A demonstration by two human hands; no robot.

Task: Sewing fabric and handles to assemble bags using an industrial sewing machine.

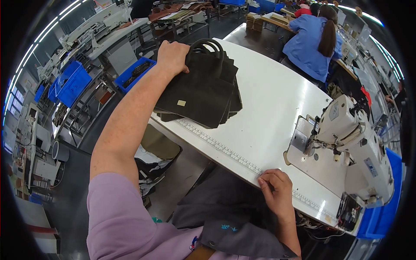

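Note:
My left hand (172, 56) reaches out across the table's left end and grips the top edge of a stack of dark fabric bags (200, 89) with looped handles. The top bag carries a small pale label. The stack overhangs the table's near edge a little. My right hand (276, 190) rests on the near edge of the white table (268, 108), fingers curled over a ruler strip that runs along the rim; whether it holds the dark cloth (225, 212) on my lap below it I cannot tell.
A white sewing machine (351, 134) stands at the table's right end. A person in a blue top sits with their back to me beyond the table. Blue bins (71, 82) and racks fill the left aisle; another blue bin (383, 216) sits at lower right.

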